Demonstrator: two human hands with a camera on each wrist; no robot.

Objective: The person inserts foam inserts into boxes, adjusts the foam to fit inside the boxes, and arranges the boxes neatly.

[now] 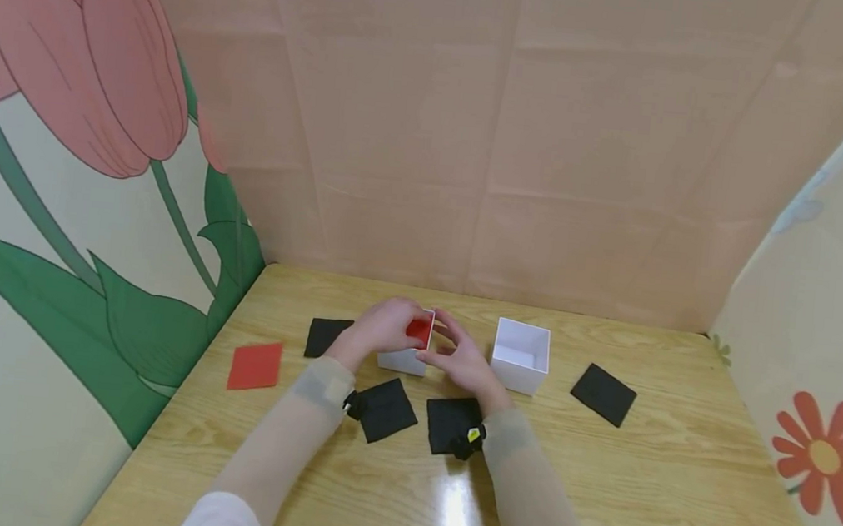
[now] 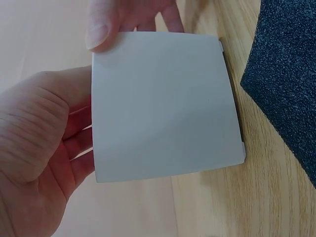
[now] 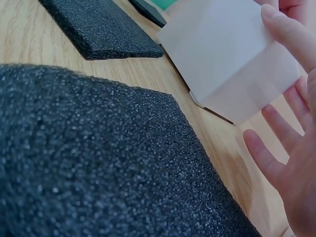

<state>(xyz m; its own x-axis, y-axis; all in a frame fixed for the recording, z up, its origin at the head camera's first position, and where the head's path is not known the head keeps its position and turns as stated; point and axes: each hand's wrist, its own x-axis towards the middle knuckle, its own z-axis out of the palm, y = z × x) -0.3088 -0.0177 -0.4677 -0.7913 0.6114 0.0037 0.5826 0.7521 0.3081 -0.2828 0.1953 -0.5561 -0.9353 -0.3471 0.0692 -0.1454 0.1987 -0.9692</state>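
A white open-topped box stands near the back of the table, with a red lining or sheet inside it. My left hand reaches over its rim from the left, with fingers inside the opening; in the left wrist view the box wall hides the fingertips of my left hand. My right hand is at the box's right side. In the right wrist view, the thumb of my right hand touches the white box near its rim, with the other fingers extended and spread beside the wall.
A second white box stands open to the right. Black foam squares lie around: one behind the left wrist, two in front, another far right. A red square lies at left. A pink cloth wall borders the back.
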